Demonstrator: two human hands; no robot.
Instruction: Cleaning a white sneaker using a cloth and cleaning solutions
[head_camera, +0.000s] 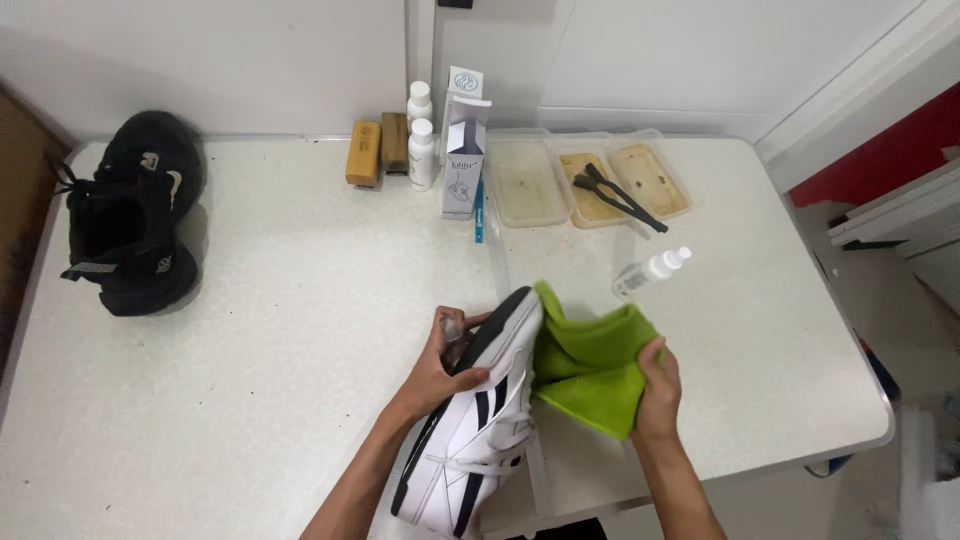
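Left hand (440, 370): fingers wrapped around white shoe (478, 430), tilted on its side at table's (280, 330) near edge. Right hand (657, 388): closed on green cloth (590, 365), pressed against the sole. Beyond: spray bottle (650, 271) lying flat, three trays (590, 180), black shoes (135, 215) far left.

There is one camera, worn on the person's head. It looks down and forward at the desk (250, 330) from above. The hands are close, at the bottom middle of the frame. The far edge of the desk and the wall (250, 60) run along the top.
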